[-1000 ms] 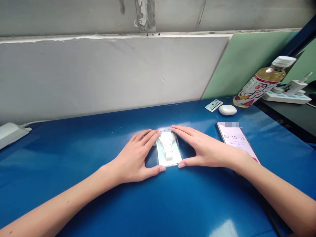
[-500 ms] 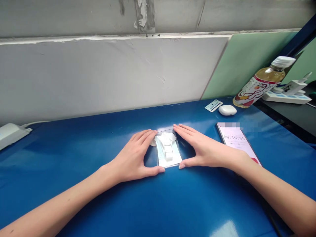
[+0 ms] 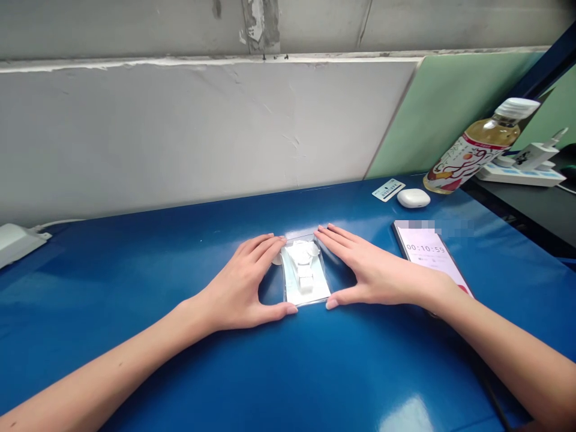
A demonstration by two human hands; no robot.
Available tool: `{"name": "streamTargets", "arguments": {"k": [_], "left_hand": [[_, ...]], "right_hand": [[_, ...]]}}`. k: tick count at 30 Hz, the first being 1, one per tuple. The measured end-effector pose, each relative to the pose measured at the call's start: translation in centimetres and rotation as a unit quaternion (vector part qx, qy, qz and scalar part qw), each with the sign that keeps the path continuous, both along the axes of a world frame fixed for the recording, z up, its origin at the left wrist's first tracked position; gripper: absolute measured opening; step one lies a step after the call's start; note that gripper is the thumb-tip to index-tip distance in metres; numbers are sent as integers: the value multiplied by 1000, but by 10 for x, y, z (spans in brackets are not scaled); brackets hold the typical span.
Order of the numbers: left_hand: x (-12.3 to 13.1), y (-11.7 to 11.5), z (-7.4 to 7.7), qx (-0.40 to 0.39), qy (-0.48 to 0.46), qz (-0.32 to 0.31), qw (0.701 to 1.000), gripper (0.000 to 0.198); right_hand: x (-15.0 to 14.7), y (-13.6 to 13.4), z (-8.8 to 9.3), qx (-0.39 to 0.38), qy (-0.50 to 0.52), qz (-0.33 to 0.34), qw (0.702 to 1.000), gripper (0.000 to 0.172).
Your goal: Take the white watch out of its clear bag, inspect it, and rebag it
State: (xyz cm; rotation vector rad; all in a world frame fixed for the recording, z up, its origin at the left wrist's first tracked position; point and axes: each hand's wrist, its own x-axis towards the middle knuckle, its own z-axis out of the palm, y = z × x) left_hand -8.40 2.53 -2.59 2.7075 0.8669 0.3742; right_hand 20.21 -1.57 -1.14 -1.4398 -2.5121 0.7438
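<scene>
A small clear plastic packet lies flat on the blue table, with a pale card and a white strap-like piece inside; I cannot make out exactly what that piece is. At the packet's left side rests my left hand, thumb and fingers spread apart, the tips at its upper and lower left corners. My right hand mirrors it on the right, open, fingertips by the upper right corner and thumb at the lower right. A round white bit shows partly behind the left fingers.
Right of my hands lies a phone showing a timer, partly under my right forearm. Behind it are a white earbud case, a card and a drink bottle. A power strip stands far right, a white device far left. A wall backs the table.
The view has shifted very slightly. Both hands and the packet keep the same positions relative to each other.
</scene>
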Motion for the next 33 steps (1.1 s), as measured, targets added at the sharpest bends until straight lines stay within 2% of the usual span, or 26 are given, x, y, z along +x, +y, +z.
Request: {"name": "streamTargets", "arguments": {"k": [5, 8, 14, 16, 19, 21, 23, 26, 27, 30, 33], "left_hand": [[-3, 1, -4, 12, 1, -8, 1000, 97], [-3, 1, -6, 13, 2, -10, 1000, 98], [-3, -1, -6, 20, -4, -5, 1000, 93], [-2, -2, -7, 23, -7, 20, 1000, 80], [-1, -2, -8, 23, -15, 57, 998, 56], [-1, -1, -8, 18, -16, 62, 998, 50], [-1, 0, -7, 10, -10, 51, 999, 56], [0, 0, -4, 6, 0, 36, 999, 79], [0, -1, -3, 7, 2, 37, 999, 81], [2, -2, -1, 8, 12, 40, 999, 74], [2, -2, -1, 8, 16, 43, 999, 74]], "right_hand": [[0, 0, 4, -7, -6, -1, 1000, 106], [0, 0, 5, -7, 1, -4, 1000, 106], [-4, 0, 2, 46, -40, -7, 998, 106], [-6, -1, 2, 98, -37, -36, 994, 90], [-9, -3, 4, 181, -17, -103, 978, 48], [-10, -3, 6, 199, 7, -125, 972, 33], [-11, -4, 9, 190, 29, -113, 975, 33], [-9, -4, 10, 171, 48, -74, 981, 25], [-7, -4, 10, 167, 48, -64, 983, 28], [-2, -3, 8, 152, 29, -32, 987, 62], [3, 0, 6, 128, 9, 11, 992, 70]]}}
